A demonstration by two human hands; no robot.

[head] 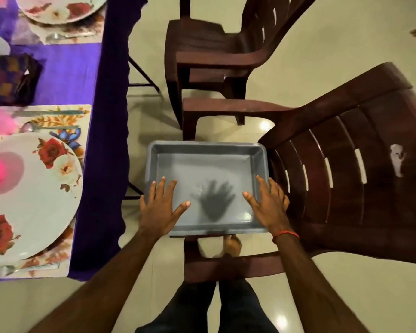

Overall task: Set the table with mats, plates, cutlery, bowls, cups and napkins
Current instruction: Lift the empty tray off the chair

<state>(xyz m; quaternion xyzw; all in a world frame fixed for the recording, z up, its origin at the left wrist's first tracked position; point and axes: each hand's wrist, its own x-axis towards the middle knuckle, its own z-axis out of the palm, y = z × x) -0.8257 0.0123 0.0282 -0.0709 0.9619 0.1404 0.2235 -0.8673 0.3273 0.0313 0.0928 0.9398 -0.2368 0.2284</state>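
A rectangular grey tray of smooth plastic, with rounded corners and a shallow wall, is lying between the armrests of a dark brown slatted plastic chair. Both hands are staying open with straight, spread fingers: the left hand is lying over the tray's left rim, the right hand over its right rim. On the left, a purple tablecloth is carrying a flower-printed mat. On the mat a round glossy plate with red roses is sitting, with a metal spoon and a fork beside it.
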